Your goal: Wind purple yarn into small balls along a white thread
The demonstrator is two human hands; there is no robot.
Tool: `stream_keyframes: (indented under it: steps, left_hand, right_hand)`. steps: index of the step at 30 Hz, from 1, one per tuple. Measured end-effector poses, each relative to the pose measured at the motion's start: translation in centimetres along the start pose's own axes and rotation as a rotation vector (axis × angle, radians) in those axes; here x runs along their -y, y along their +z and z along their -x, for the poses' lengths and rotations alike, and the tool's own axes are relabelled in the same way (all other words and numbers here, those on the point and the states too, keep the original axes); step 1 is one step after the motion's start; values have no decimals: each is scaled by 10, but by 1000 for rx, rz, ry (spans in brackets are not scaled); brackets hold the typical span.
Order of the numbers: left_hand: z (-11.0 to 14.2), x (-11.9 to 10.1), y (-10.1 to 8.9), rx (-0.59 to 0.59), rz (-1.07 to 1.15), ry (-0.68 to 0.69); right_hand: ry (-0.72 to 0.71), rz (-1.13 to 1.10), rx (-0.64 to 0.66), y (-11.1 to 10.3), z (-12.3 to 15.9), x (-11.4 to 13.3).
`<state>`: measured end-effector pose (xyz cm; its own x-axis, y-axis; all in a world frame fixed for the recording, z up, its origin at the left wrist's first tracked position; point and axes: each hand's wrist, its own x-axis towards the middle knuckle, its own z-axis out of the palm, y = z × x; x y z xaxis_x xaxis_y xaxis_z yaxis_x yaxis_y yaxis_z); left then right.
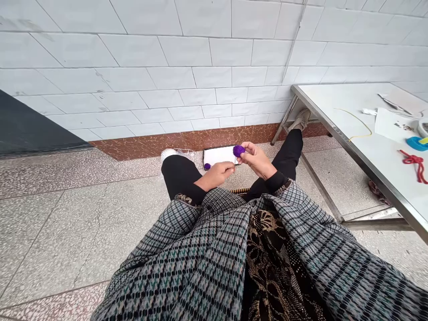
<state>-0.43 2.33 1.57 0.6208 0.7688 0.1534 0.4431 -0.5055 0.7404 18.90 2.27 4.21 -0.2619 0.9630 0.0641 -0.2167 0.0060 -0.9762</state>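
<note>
Left of the tray (217, 156), a bunch of clear wrapping (191, 156) and something white (168, 154) lie on the floor, partly hidden behind the left knee (177, 171); what the white thing is cannot be told. A purple ball (207, 166) sits in the tray's near left corner, small and blurred. The left hand (216, 175) comes in over the tray's near side, back up, forearm angled forward and to the right, its fingers curled and closed on the lower end of a thin pale piece (234, 162); stick or thread, I cannot tell. Above the tray's right end is the purple bobble (238, 151), pinched between the thumb and fingers of the right hand (257, 161), which reaches forward and to the left with its wrist bent. That hand covers part of the tray's right end. Near the tray's near right side, a striped edge (240, 191) shows between the legs, mostly covered by the coat (200, 232). Well right of the tray, the table (351, 96) runs out of view, cutting off the blue ring (416, 143) and red cord (413, 159).
</note>
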Motion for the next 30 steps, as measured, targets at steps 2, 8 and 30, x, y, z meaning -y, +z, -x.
stream_keyframes:
  steps: [2,8,30]
  left_hand:
    - [1,-11,3,113,-33,105]
    - [1,-21,-26,-57,-187,141]
    - [-5,27,12,-116,27,-71]
  right_hand:
    - [-3,81,-66,-4,-5,-3]
    - [191,358,162,-4,4,-15]
    - [73,-13,100,1,-6,-24]
